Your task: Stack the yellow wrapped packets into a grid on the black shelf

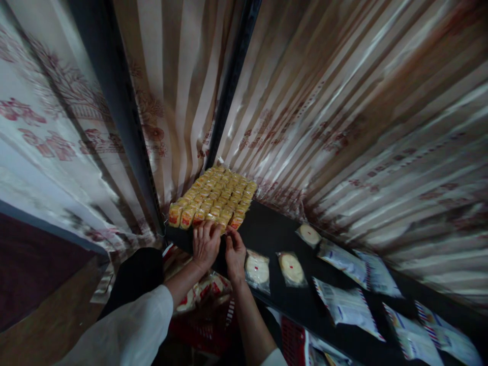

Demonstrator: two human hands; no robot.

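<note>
- Left hand [206,245], back upward, has its fingers bent and close together over the near edge of the yellow block; whether it grips a packet is hidden.
- Right hand [234,250] is just beside it, partly curled, with thumb and fingertips drawn near each other at the block's near right corner; whether anything is pinched between them cannot be told.
- Small yellow packets in clear, shiny wrapping [217,195] sit side by side in close rows, forming a block at the far left end of the long black flat shelf [267,223]; red labels show along the near row.
- Round, pale, flat cakes in clear wrappers lie to the right of the block: one [257,269] just beside the right hand, one [292,268] farther right, and one [309,235] nearer the curtain.
- Five white plastic packets with striped edges [346,305] lie beyond them, toward the shelf's right end.
- Red plastic basket [202,328] stands below the forearms, with wrapped goods [215,286] in it; another red basket [293,341] is lower right.
- Pale striped curtain with reddish printed drawings [282,117] hangs behind, beside two dark upright posts [234,76].
</note>
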